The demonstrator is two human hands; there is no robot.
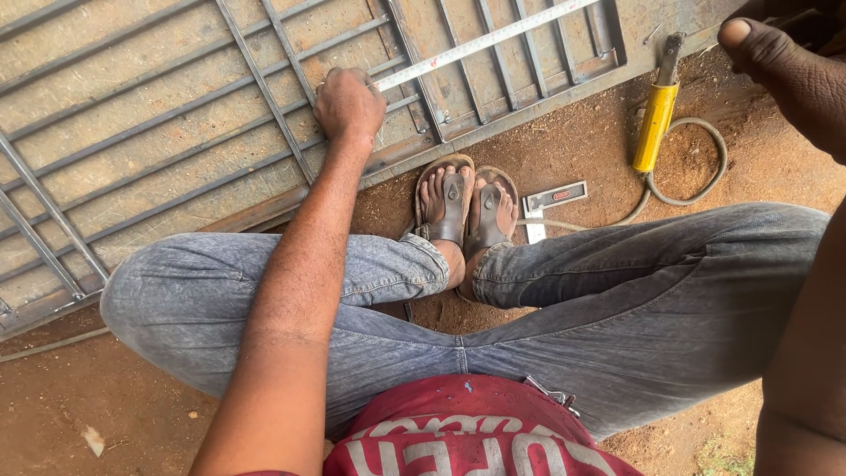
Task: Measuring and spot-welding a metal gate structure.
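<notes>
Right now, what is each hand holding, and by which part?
The left hand pins the near end of a white measuring tape against the metal gate. The right hand is raised; any hold cannot be told.

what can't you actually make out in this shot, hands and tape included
Head view only:
- Right hand: cut off by the top right edge; only a thumb and part of the hand show, so any hold is unknown.
- Tape measure: its end lies under the left hand, and its markings are too small.
- Metal gate: runs past the top and left edges.
</notes>
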